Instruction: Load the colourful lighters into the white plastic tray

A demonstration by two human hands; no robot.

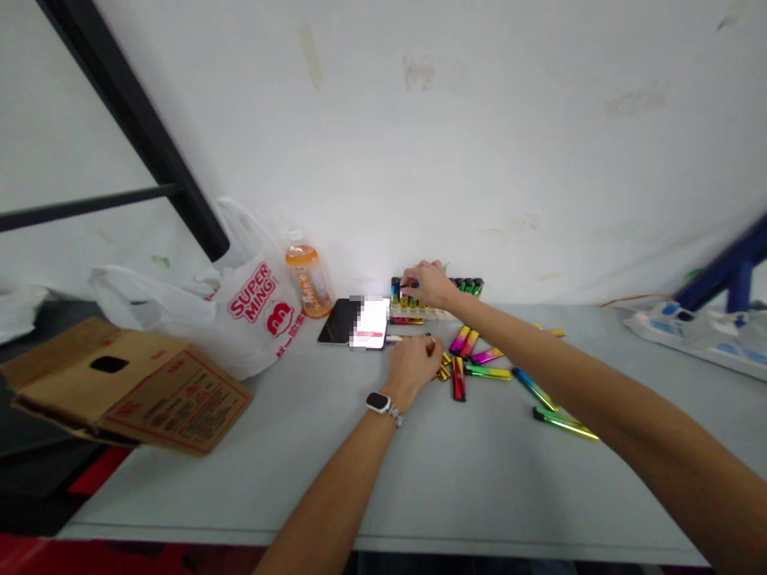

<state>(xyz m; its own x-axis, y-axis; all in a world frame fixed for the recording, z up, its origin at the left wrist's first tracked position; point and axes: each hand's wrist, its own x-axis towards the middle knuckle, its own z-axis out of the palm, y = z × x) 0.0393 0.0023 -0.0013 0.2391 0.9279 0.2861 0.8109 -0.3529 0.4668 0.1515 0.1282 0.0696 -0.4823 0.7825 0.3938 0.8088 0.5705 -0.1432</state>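
Note:
A display rack stands at the back of the table against the wall, holding several upright metallic lighters. Over its left end, my right hand is closed in a pinch on a dark-topped lighter, mostly covered by the fingers. My left hand, with a watch on its wrist, rests in front of the rack with fingers curled; what they hold is hidden. Gold lighters lie by its fingertips. A red lighter and a green-yellow lighter lie just to the right.
More lighters are scattered under and beside my right forearm. Left of the rack lie a tablet or phone with a lit screen, an orange drink bottle, a white plastic bag and an open cardboard box. A white plastic-wrapped item lies far right.

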